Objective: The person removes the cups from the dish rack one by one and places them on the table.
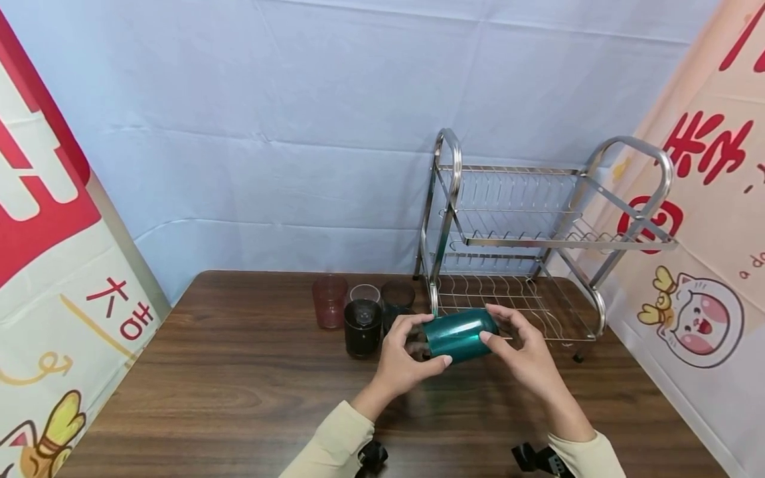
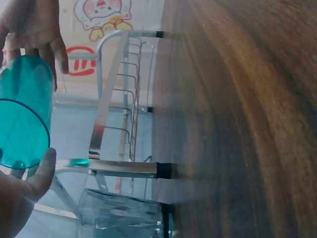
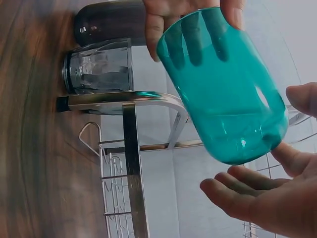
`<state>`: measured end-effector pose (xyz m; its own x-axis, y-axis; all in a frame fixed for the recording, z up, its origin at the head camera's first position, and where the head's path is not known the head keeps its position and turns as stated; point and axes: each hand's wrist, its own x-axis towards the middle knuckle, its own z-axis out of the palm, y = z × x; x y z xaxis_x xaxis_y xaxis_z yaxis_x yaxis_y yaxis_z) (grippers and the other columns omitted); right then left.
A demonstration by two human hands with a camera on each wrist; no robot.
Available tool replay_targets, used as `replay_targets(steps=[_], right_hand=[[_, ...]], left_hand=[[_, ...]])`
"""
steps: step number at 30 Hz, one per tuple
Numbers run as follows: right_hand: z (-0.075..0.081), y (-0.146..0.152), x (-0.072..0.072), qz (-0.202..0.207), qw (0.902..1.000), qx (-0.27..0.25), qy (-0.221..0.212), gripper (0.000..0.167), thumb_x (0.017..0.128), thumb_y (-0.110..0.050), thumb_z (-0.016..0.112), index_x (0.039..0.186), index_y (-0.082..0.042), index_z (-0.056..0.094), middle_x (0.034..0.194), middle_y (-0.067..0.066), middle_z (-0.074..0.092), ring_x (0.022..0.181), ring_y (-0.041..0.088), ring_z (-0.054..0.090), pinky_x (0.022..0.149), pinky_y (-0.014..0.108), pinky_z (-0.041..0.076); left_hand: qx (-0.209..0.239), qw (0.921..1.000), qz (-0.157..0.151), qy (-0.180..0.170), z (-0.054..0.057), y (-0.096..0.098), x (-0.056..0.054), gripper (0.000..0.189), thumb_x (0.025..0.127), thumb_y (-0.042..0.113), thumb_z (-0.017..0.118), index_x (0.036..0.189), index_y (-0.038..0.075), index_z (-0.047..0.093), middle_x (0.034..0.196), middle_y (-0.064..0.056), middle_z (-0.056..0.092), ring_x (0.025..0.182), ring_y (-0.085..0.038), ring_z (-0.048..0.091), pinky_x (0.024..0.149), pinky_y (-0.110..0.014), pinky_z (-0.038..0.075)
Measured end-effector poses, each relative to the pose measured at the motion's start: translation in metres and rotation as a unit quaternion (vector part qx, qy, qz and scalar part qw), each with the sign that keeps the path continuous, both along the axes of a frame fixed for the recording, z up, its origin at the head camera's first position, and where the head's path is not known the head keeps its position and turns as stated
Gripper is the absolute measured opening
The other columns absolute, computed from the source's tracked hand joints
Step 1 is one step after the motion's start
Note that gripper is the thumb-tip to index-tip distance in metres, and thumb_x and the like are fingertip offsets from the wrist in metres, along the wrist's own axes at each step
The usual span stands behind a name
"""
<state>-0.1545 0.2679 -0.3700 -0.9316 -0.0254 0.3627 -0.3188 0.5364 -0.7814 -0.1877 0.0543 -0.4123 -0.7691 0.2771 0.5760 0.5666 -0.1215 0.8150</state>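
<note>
A translucent green drinking glass (image 1: 460, 335) is held on its side above the table, its open mouth toward the left. My left hand (image 1: 402, 355) grips it at the mouth end, thumb on the near side and fingers on the far side; in the right wrist view several of those fingers show through the green wall. Around the rounded base is my right hand (image 1: 528, 352), its thumb at the near side and forefinger at the far side. The right wrist view shows its other fingers (image 3: 233, 193) spread below the base, off the glass.
Left of the hands stand a reddish glass (image 1: 330, 302), a black glass (image 1: 362, 330), a clear glass (image 1: 365, 291) behind it and a dark tinted glass (image 1: 397, 295). A two-tier metal dish rack (image 1: 556, 244) stands behind the hands on the wooden table (image 1: 251, 385).
</note>
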Motion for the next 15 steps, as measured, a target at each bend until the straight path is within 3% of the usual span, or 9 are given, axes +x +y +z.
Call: replay_targets(steps=[6, 11, 15], right_hand=[[-0.003, -0.006, 0.003, -0.019, 0.9958, 0.064, 0.063, 0.038, 0.087, -0.009, 0.065, 0.124, -0.004, 0.057, 0.120, 0.010, 0.056, 0.098, 0.018, 0.053, 0.077, 0.026, 0.045], [-0.002, -0.012, 0.005, -0.025, 0.9859, 0.124, 0.110, 0.037, 0.082, -0.006, 0.069, 0.118, -0.004, 0.062, 0.119, 0.012, 0.056, 0.098, 0.022, 0.054, 0.072, 0.034, 0.046], [-0.001, -0.015, 0.004, -0.016, 0.9835, 0.139, 0.115, 0.038, 0.079, -0.004, 0.071, 0.117, -0.004, 0.062, 0.121, 0.015, 0.055, 0.103, 0.029, 0.054, 0.073, 0.047, 0.045]], left_hand=[[-0.046, 0.9975, 0.038, 0.038, -0.019, -0.003, -0.009, 0.059, 0.070, 0.020, 0.080, 0.123, 0.007, 0.056, 0.115, -0.005, 0.049, 0.098, -0.019, 0.051, 0.071, -0.035, 0.052], [-0.059, 0.9965, 0.038, 0.047, -0.018, -0.011, -0.007, 0.058, 0.071, 0.024, 0.078, 0.124, 0.015, 0.058, 0.114, -0.008, 0.050, 0.095, -0.022, 0.053, 0.067, -0.033, 0.053], [-0.071, 0.9954, 0.045, 0.046, -0.016, -0.016, -0.006, 0.058, 0.070, 0.024, 0.079, 0.124, 0.021, 0.057, 0.115, -0.006, 0.051, 0.094, -0.024, 0.053, 0.066, -0.034, 0.052]])
